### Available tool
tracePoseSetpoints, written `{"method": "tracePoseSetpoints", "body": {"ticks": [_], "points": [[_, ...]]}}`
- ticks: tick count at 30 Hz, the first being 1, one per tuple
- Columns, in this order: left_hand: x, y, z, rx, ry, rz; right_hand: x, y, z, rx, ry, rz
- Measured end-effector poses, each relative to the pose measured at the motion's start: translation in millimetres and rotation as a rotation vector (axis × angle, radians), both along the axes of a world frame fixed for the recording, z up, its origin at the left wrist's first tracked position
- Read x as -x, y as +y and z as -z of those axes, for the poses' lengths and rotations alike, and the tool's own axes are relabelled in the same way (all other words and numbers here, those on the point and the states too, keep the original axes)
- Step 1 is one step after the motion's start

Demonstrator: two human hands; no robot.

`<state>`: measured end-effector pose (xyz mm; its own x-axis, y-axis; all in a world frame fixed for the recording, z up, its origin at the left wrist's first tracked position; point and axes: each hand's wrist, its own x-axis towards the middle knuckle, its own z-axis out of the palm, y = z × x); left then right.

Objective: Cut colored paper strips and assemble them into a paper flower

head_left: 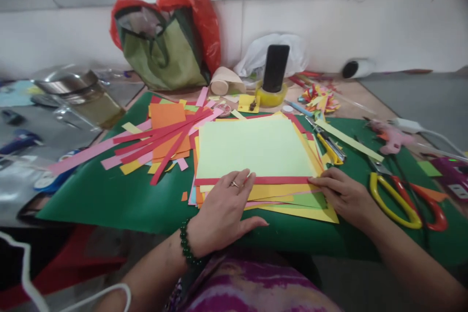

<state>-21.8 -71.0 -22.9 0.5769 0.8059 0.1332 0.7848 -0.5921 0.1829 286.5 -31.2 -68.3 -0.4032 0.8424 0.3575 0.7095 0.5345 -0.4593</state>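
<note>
A pale green paper sheet (252,148) tops a stack of coloured paper in front of me. Along its near edge lies a narrow red paper strip (280,180). My left hand (228,204) rests flat at the strip's left part, fingers stretched out and thumb apart. At the strip's right end, the thumb and forefinger of my right hand (341,195) pinch the red strip. Yellow sheets (270,191) stick out from under the pale green one. Loose red strips (164,134) and an orange piece of paper (168,119) lie to the left.
Right of the stack are a yellow box cutter (331,148), large scissors (395,200) and a pink glue gun (393,141). Behind stand a phone (276,68) on a tape roll (270,96) and a green bag (164,58). A glass jug (87,102) is left, beside the green mat (120,204).
</note>
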Motion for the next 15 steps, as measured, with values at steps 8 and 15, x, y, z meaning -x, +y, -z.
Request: {"method": "tracePoseSetpoints", "body": {"ticks": [8, 15], "points": [[-20, -5, 16.4, -0.082, 0.104, -0.035, 5, -1, -3.4, 0.004, 0.001, 0.006], [-24, 3, 26.7, -0.238, 0.097, -0.059, 4, 3, 0.6, -0.023, -0.085, 0.029]]}}
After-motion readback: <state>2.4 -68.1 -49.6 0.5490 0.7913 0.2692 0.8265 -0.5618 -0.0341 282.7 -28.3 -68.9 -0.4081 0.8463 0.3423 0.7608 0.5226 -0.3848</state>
